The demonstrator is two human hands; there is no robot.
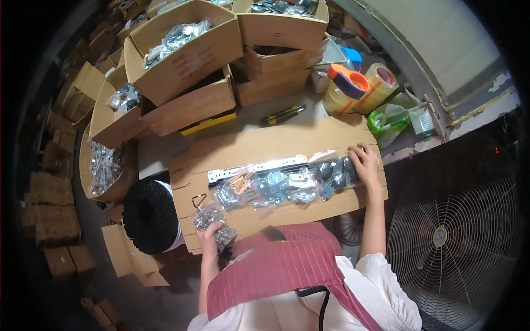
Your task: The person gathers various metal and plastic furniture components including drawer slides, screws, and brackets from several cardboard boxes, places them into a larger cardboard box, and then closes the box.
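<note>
Bags of small hardware lie in a row along the flat cardboard sheet, just near of a long metal rail. The right hand rests with fingers spread on the rightmost bag, seemingly pressing it flat rather than gripping it. The left hand has its fingers curled around another clear bag of metal parts at the near left edge of the sheet, lifted slightly, likely to bring it into the row. Farther off, open boxes hold more bags; tape rolls sit far right, and a big fan stands on the right.
</note>
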